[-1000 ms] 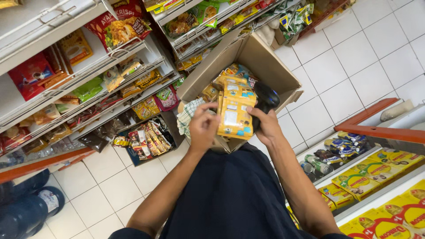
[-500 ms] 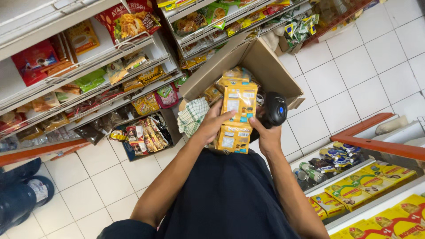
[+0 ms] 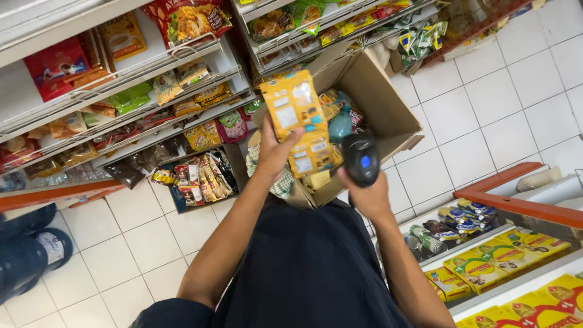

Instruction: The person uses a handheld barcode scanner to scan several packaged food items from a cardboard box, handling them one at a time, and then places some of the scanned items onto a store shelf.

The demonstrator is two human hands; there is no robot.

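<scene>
My left hand point(image 3: 273, 155) grips a strip of yellow snack packets point(image 3: 299, 121), lifted upright in front of an open cardboard box point(image 3: 376, 100). My right hand point(image 3: 367, 193) holds a black handheld barcode scanner point(image 3: 361, 159) just right of the packets, its head with a blue light facing up. More packets lie inside the box. A green checked cloth point(image 3: 280, 182) shows under my left wrist.
Wire shelves point(image 3: 121, 91) on the left hold many snack bags. A low rack of sachets point(image 3: 194, 179) stands on the white tiled floor. To the right, an orange-edged shelf point(image 3: 516, 203) carries yellow boxes point(image 3: 486, 267) and cans. Another person's dark shoe point(image 3: 30, 255) is at the far left.
My left hand has raised the yellow packets higher. My right hand let go of the packets, took up the scanner and brought it close beside them.
</scene>
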